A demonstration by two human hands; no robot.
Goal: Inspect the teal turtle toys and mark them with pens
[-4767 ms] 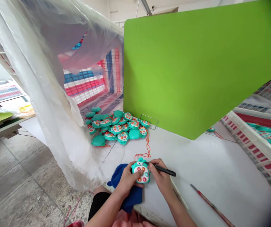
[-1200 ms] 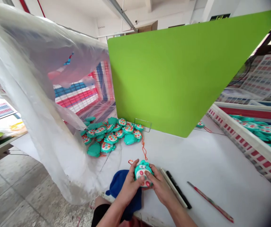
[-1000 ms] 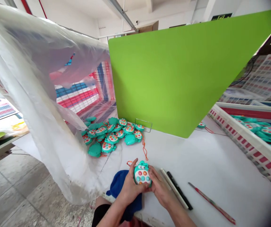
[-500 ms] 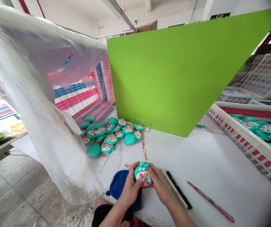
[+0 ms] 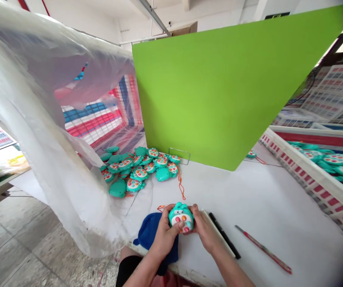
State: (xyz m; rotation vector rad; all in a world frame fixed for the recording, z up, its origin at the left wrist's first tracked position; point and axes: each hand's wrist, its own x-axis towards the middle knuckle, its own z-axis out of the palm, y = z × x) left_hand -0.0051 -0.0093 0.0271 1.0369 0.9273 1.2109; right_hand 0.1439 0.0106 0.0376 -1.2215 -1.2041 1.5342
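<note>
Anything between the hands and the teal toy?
Nothing. The left hand and right hand are both directly on the teal toy. The blue cloth lies under the left hand, not between them.

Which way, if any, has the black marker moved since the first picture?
Yes: the black marker left the right hand, now on the teal toy, and lies on the white table beside the white strip.

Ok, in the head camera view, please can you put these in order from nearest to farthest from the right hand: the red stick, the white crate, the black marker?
From the right hand:
1. Black marker, on the table, just right of the hand.
2. Red stick, further right on the table.
3. White crate, farthest, beyond the table's right side.
</note>
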